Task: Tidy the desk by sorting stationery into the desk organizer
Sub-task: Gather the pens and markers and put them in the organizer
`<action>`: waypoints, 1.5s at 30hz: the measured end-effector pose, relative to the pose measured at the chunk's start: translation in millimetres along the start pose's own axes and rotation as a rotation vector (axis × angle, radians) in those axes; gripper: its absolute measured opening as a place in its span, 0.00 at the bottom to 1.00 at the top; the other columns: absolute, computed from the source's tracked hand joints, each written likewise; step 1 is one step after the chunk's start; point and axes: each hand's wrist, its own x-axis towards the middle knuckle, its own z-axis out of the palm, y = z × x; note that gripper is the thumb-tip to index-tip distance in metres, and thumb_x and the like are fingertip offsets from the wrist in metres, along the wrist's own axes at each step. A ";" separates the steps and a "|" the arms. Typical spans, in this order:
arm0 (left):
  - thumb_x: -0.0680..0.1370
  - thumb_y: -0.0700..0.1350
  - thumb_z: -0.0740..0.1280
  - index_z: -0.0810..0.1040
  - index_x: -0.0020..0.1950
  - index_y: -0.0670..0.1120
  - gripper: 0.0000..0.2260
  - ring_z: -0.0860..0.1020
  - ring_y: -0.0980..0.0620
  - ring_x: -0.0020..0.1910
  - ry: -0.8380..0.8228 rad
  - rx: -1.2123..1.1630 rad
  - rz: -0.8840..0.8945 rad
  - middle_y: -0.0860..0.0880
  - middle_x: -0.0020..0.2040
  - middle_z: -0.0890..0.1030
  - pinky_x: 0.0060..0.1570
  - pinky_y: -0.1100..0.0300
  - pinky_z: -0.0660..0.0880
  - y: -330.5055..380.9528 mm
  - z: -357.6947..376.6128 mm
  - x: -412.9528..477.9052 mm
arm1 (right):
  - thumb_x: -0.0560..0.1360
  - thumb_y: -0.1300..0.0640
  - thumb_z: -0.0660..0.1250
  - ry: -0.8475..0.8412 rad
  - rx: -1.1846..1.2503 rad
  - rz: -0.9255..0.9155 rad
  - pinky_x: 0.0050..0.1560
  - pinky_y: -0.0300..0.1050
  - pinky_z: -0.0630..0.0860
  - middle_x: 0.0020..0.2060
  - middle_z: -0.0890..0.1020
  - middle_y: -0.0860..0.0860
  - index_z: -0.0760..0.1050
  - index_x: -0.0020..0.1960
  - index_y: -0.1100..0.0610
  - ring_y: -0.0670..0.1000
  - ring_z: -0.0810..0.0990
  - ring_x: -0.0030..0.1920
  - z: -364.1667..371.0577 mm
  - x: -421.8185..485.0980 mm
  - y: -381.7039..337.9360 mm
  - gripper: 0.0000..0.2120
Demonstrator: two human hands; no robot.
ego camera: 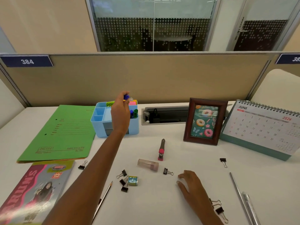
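The right grip [190,182] lies released on the tabletop [162,200]. The left grip [120,114] pinches a blue-capped item [127,96] above the desk organizer [99,129]. Best lowered upright beside the markers [134,113].

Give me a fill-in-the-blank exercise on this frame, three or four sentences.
The left hand holds a small item with a ____ cap above the desk organizer.
The folder left of the desk organizer is ____.
The calendar shows the month of ____.
The right hand, fingers spread over the desk, holds ____.
Missing words: blue; green; June; nothing.
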 end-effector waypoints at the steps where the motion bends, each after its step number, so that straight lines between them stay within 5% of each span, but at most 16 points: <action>1: 0.79 0.35 0.59 0.74 0.59 0.37 0.11 0.73 0.51 0.44 -0.018 -0.010 -0.031 0.39 0.51 0.80 0.39 0.68 0.64 -3.4 4.5 3.4 | 0.70 0.42 0.53 0.006 0.007 0.002 0.54 0.29 0.61 0.51 0.79 0.54 0.79 0.48 0.55 0.46 0.74 0.53 2.2 -0.2 1.6 0.22; 9: 0.81 0.38 0.56 0.72 0.60 0.37 0.11 0.78 0.41 0.53 -0.172 -0.052 -0.249 0.37 0.54 0.78 0.51 0.50 0.76 -33.5 25.0 15.2 | 0.77 0.42 0.49 0.150 -0.074 -0.083 0.55 0.32 0.64 0.46 0.81 0.51 0.73 0.46 0.49 0.44 0.72 0.50 11.2 0.7 7.1 0.17; 14: 0.80 0.33 0.56 0.61 0.73 0.41 0.20 0.70 0.43 0.66 -0.289 0.021 -0.316 0.41 0.69 0.69 0.60 0.54 0.70 -35.4 29.5 13.1 | 0.79 0.42 0.41 0.169 -0.108 -0.134 0.58 0.36 0.64 0.48 0.81 0.53 0.69 0.50 0.49 0.46 0.70 0.53 14.2 -2.9 6.8 0.20; 22: 0.72 0.22 0.54 0.66 0.70 0.39 0.28 0.64 0.42 0.71 -0.160 0.093 -0.089 0.39 0.71 0.65 0.67 0.59 0.61 -21.0 29.5 -73.6 | 0.79 0.43 0.40 0.224 -0.153 -0.175 0.56 0.36 0.67 0.47 0.81 0.52 0.69 0.50 0.49 0.46 0.70 0.52 14.3 -2.8 6.0 0.21; 27: 0.66 0.26 0.69 0.72 0.66 0.41 0.29 0.71 0.38 0.65 -0.292 0.219 0.141 0.38 0.68 0.71 0.63 0.50 0.68 -26.4 41.1 -169.5 | 0.79 0.45 0.47 0.198 -0.151 -0.175 0.58 0.36 0.65 0.47 0.81 0.52 0.70 0.50 0.49 0.47 0.75 0.51 11.8 -2.7 4.5 0.15; 31: 0.79 0.41 0.51 0.65 0.69 0.44 0.19 0.52 0.44 0.74 -0.465 0.301 0.273 0.40 0.70 0.67 0.71 0.53 0.48 -28.5 46.2 -223.9 | 0.79 0.46 0.46 0.183 -0.142 -0.167 0.53 0.35 0.70 0.47 0.81 0.52 0.70 0.50 0.49 0.51 0.81 0.49 10.4 -2.4 2.7 0.16; 35: 0.82 0.48 0.40 0.66 0.68 0.45 0.22 0.42 0.50 0.76 -0.565 0.382 0.278 0.41 0.69 0.70 0.70 0.54 0.48 -26.7 48.7 -244.6 | 0.80 0.45 0.40 0.163 -0.168 -0.160 0.45 0.33 0.75 0.45 0.82 0.51 0.74 0.48 0.51 0.49 0.82 0.45 5.1 -1.0 -0.5 0.25; 40: 0.82 0.49 0.40 0.67 0.67 0.44 0.22 0.45 0.50 0.76 -0.597 0.405 0.312 0.42 0.69 0.69 0.71 0.54 0.48 -26.5 47.6 -248.0 | 0.71 0.53 0.54 0.135 -0.155 -0.131 0.49 0.31 0.71 0.44 0.82 0.52 0.78 0.46 0.54 0.47 0.82 0.45 -14.6 2.2 2.2 0.15; 45: 0.81 0.47 0.40 0.69 0.63 0.43 0.22 0.66 0.45 0.67 -0.651 0.364 0.330 0.40 0.64 0.75 0.70 0.57 0.50 -23.7 46.9 -248.9 | 0.71 0.59 0.54 0.287 -0.185 0.015 0.51 0.38 0.71 0.48 0.80 0.58 0.78 0.46 0.60 0.49 0.73 0.53 -41.8 -5.4 35.2 0.15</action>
